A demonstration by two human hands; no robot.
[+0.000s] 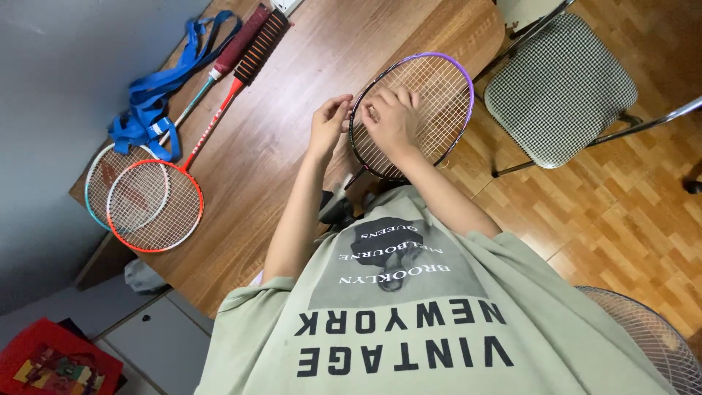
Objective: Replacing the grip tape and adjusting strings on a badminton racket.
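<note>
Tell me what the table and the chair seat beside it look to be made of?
The table looks like wood or wood-look laminate: reddish-brown, visible grain, slight sheen. The chair seat looks like woven fabric in a black-and-white check, on a shiny frame, probably chromed metal.

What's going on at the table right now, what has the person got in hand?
A person in a pale green printed T-shirt is working on the strings of a purple-and-black badminton racket held over the wooden table. The right hand lies flat on the string bed, while the left hand pinches at the frame's edge. Two more rackets, one orange-framed and one teal-framed, lie on the table's far side beside a blue strap. A checked chair stands nearby.
</note>
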